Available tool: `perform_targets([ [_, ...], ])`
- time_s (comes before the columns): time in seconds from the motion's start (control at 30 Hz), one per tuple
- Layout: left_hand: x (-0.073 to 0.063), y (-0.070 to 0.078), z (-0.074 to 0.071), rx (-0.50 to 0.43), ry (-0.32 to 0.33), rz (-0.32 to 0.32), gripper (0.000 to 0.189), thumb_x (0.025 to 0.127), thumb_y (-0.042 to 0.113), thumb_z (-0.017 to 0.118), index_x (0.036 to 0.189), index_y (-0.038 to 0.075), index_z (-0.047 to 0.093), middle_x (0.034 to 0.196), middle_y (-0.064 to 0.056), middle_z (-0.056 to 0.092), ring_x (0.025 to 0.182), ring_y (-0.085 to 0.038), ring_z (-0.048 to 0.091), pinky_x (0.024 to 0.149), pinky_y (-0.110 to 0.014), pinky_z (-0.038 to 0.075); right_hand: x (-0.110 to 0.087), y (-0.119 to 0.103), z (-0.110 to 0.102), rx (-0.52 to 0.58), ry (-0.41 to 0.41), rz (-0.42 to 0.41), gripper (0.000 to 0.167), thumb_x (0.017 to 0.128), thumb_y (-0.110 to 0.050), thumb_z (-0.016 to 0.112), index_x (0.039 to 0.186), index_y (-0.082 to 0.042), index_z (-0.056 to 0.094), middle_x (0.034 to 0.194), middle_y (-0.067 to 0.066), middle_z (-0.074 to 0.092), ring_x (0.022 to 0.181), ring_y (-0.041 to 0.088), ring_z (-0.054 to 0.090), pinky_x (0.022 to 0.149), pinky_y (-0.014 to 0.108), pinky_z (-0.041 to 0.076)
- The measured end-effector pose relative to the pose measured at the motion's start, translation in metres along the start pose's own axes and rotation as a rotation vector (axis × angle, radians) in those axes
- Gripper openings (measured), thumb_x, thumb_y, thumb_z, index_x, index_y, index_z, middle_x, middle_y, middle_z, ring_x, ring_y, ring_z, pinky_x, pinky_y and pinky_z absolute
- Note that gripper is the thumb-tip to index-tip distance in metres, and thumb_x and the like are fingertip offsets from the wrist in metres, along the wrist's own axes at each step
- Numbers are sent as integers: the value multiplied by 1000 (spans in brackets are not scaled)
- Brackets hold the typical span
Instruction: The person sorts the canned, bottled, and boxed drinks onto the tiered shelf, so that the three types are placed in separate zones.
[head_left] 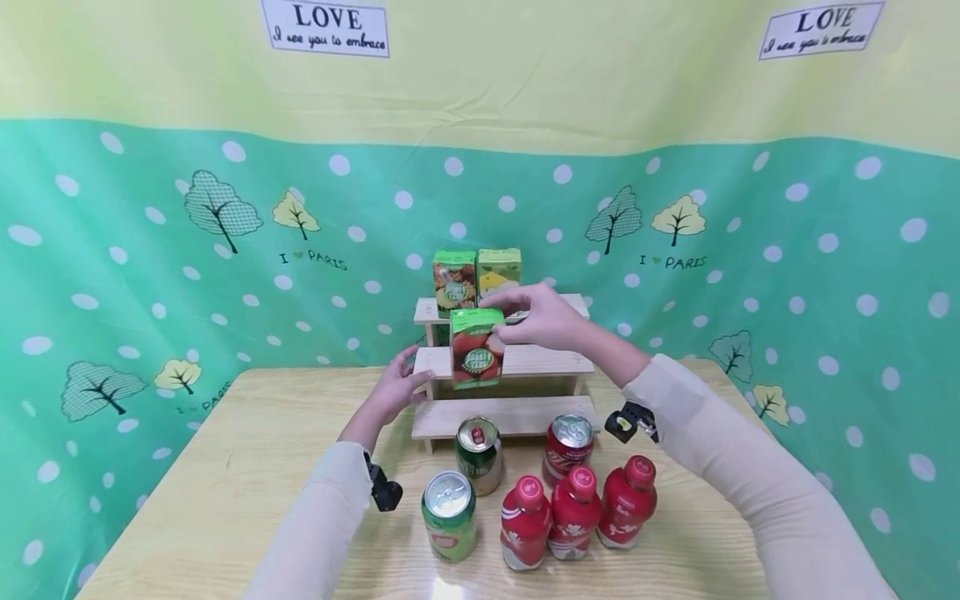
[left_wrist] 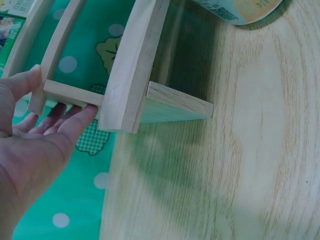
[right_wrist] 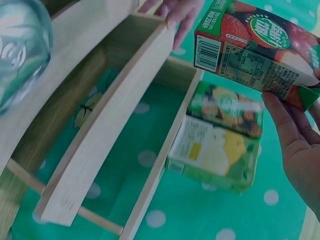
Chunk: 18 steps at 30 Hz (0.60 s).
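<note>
My right hand [head_left: 546,318] pinches a juice box [head_left: 477,354] with red fruit on it and a green top. It holds the box upright in front of the middle tier of a three-tier wooden display shelf [head_left: 504,417]. In the right wrist view, the juice box [right_wrist: 250,42] appears at the upper right, held near one end. My left hand [head_left: 393,392] grips the shelf's left side; the left wrist view shows thumb and fingers [left_wrist: 80,122] around the side piece. Two juice boxes, one brown-fruited [head_left: 454,283] and one yellow-green [head_left: 501,268], stand on the top tier.
Before the shelf stand a light green can [head_left: 448,521], a dark green can [head_left: 477,458] and a red can [head_left: 567,452]. Three red bottles [head_left: 525,529] are grouped at the front right. Behind the table [head_left: 247,467] hangs a green and yellow curtain [head_left: 420,192].
</note>
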<state>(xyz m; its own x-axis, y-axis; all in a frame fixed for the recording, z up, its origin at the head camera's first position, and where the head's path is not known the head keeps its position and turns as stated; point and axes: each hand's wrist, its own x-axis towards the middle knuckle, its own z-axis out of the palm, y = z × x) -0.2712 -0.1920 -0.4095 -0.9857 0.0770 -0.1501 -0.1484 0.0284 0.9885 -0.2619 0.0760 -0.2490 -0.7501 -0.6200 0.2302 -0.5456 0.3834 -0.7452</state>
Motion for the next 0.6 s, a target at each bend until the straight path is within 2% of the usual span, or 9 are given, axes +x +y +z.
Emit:
perform_targets([
  [0.1,-1,1,0,15,-1,-2,71,95,8,51,151,13,8,152,-24,19,134,-40,34,105,-53,40,-4,3,-9,-2,48,12,36,82,-11,65,118,-15,65,121,6,63,97,20,59,74,29,57],
  [0.23,1,-2,-2,20,-5,-5,71,95,9,51,151,14,7,153,-24,18,134,-40,34,106,-53,39,-10,8,-23,1,112,63,37,82,-12,66,119,-15,65,112,7,66,89,18,58,59,25,52],
  [0.37,3,-3,-3,19,-11,0,72,96,10,51,151,13,6,153,-25,16,135,-42,32,106,-54,38,-17,15,-36,22,166,109,38,82,-12,66,120,-11,64,107,10,67,89,18,60,62,22,53],
  [0.47,2,-3,-2,32,-13,-2,72,96,11,51,151,13,5,153,-25,15,135,-42,31,107,-54,38,-22,22,-46,20,200,132,38,83,-11,66,121,-9,63,108,12,66,94,18,59,70,20,55],
  [0.6,0,-1,-1,47,-10,-6,71,96,12,51,151,14,6,154,-25,12,135,-41,31,107,-53,38,-29,29,-58,-20,238,163,39,84,-14,65,123,-11,61,113,12,64,100,19,57,69,19,52],
])
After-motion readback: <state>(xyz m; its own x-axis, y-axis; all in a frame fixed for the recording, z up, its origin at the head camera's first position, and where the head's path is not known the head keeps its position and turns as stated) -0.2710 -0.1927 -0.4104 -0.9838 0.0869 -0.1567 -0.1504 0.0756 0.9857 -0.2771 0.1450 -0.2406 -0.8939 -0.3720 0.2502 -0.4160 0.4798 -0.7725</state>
